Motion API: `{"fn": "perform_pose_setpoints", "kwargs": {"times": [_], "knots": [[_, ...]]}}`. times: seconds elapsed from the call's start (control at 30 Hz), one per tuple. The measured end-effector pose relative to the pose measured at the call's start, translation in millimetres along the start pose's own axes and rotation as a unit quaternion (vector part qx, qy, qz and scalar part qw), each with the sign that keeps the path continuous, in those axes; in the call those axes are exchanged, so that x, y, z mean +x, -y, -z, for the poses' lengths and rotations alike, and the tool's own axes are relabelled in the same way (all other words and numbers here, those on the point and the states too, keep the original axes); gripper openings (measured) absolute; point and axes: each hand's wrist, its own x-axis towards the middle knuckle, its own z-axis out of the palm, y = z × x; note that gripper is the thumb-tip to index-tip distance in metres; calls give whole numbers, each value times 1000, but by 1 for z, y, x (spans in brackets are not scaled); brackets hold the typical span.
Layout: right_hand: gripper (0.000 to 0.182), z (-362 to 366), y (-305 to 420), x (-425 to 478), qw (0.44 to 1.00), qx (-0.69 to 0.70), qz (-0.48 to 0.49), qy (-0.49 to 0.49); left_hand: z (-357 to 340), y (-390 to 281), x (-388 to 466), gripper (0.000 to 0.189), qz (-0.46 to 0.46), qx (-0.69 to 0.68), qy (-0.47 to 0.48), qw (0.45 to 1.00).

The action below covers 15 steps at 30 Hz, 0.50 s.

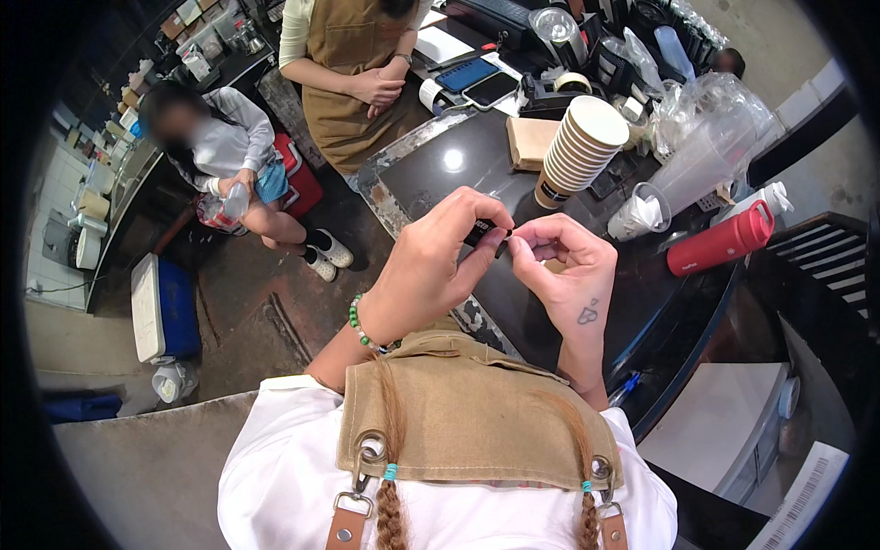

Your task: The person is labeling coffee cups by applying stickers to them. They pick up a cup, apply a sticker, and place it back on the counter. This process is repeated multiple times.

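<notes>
My left hand (433, 251) pinches a small black label (478, 232) with white print between thumb and index finger. At the label's right edge, my right hand (567, 265) pinches with thumb and forefinger, tips meeting those of the left. Both hands are raised over the near edge of the dark counter (440, 185). Just beyond them stands a tall stack of nested paper cups (584, 155), white-rimmed and brown; its lowest visible cup bears a black label. My fingers cover part of the label I hold.
Right of the cups lie a red bottle (718, 240), clear plastic cups (708, 158) and a cup of white paper (641, 214). A brown box (533, 143) and phones (491, 90) are farther back. One person stands across the counter; another sits left, near a blue cooler (172, 306).
</notes>
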Motion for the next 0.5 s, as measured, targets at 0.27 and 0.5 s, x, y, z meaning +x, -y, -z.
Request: {"fn": "perform_pose_setpoints", "kwargs": {"times": [0.27, 0.5], "knots": [[14, -11, -10, 0, 962, -182, 190, -69, -6, 4, -1, 21, -30, 20, 16, 999], [12, 1, 1, 3, 990, -97, 103, -15, -1, 3, 1, 21, -29, 24, -1, 999]]}}
